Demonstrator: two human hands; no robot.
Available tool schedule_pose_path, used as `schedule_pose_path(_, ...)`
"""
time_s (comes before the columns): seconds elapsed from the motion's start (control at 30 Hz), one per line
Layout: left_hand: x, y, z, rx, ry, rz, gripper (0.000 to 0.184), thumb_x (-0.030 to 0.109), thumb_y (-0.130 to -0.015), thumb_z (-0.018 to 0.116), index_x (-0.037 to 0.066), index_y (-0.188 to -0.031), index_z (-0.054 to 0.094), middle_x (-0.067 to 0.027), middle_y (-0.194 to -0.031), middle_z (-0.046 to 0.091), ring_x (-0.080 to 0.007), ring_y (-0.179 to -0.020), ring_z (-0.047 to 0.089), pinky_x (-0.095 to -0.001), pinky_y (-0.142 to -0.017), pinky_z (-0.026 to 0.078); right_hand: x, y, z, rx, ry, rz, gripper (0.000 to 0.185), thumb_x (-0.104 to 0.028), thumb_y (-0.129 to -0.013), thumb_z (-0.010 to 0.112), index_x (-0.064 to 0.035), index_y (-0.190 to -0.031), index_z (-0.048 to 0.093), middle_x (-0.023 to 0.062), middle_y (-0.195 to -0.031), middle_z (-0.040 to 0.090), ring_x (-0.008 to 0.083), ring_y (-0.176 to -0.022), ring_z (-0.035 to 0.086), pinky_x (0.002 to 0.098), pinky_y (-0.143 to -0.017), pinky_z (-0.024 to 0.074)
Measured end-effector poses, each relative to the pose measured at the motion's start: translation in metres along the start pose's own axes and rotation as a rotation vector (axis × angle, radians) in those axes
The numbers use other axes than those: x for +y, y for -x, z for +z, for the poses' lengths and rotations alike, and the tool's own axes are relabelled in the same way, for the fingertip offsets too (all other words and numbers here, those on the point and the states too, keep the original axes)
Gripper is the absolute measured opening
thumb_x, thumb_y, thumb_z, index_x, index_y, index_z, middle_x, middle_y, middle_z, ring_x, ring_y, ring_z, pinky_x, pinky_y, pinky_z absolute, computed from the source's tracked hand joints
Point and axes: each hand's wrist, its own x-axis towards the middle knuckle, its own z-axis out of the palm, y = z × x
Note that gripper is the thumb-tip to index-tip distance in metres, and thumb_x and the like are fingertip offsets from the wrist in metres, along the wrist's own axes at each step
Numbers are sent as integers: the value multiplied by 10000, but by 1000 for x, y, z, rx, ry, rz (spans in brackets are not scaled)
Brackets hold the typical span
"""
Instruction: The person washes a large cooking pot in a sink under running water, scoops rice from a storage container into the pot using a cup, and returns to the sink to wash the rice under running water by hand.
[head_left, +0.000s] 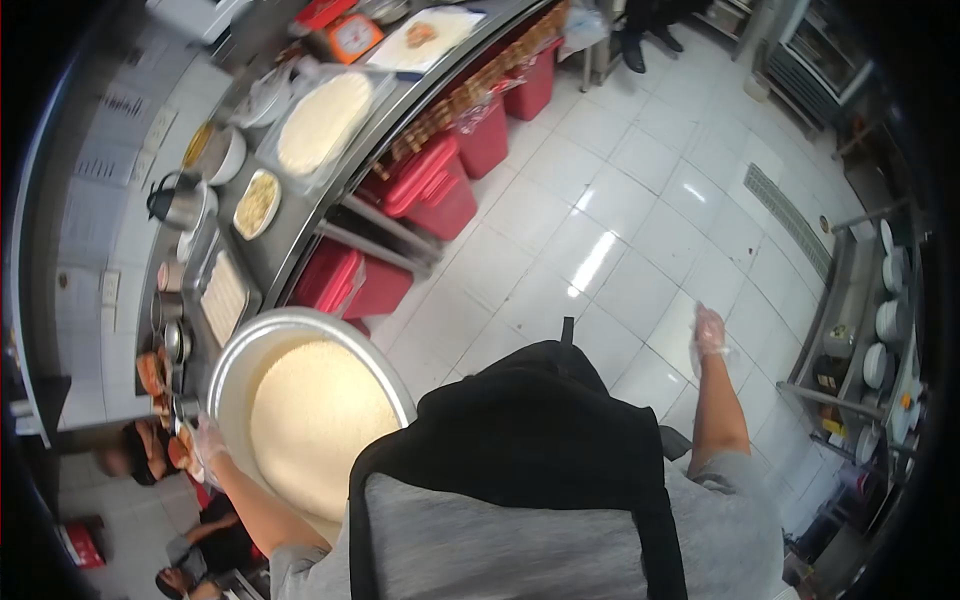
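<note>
My left hand, in a clear plastic glove, is at the left outer side of a large metal pot. A pale, grainy mass fills much of the pot. The left fingers are blurred beside the pot wall and a small metal container, so their grip cannot be made out. Well away from the counter, my right hand hangs over the tiled floor, also in a clear glove. Its fingers look loosely extended, with nothing visible in them.
A steel counter curves along the left, bearing a tray, an oval dish, flattened dough and an orange scale. Red bins stand beneath it. Plates fill a right-hand shelf. Other people are at lower left and top.
</note>
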Motion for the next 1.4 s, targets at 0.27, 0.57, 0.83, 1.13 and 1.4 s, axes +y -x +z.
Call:
schedule_pose_path(0.27, 318, -57, -146, 310, 2, 677, 350, 208, -915, 365, 116, -1236, 470, -189, -1063, 605, -354, -980, 586, -472, -792, 479, -143, -52, -97, -23, -538, 223, 383, -379, -866, 489, -33, -765, 618, 204, -787, 594, 382, -772, 562, 446, -718, 438)
schedule_pose_path(0.57, 760, -55, -231, 319, -69, 1029, 350, 247, -918, 345, 144, -1207, 514, -152, -1136, 580, -358, -1030, 562, -434, -842, 471, 104, 74, -29, -259, 157, 465, 339, -229, -833, 535, -95, -1143, 561, 181, -1136, 565, 357, -1035, 531, 423, -904, 430)
schedule_pose_path(0.83, 1036, 165, -374, 330, -47, 1333, 369, 277, -940, 301, 141, -1223, 494, -151, -1241, 514, -327, -1133, 512, -422, -924, 440, 82, 229, -19, -254, -193, 1382, 415, -280, -855, 499, -112, -1232, 464, 180, -1201, 514, 365, -1074, 506, 444, -934, 402)
schedule_pose_path(1.13, 1159, 455, -523, 234, 153, 1408, 482, 390, -919, 285, 88, -1193, 540, -203, -1253, 496, -355, -1173, 468, -461, -962, 382, 145, 117, 12, -222, -405, 1424, 508, -338, -879, 458, -132, -1332, 355, 179, -1274, 458, 373, -1117, 478, 467, -968, 371)
schedule_pose_path(1.4, 1428, 568, -559, 276, 370, 1604, 549, 463, -894, 266, 100, -1207, 535, -237, -1247, 483, -369, -1190, 442, -445, -981, 344, 404, -38, -107, 356, -743, 1184, 394, -314, -882, 478, -126, -1228, 460, 121, -1108, 553, 263, -926, 547, 396, -792, 438)
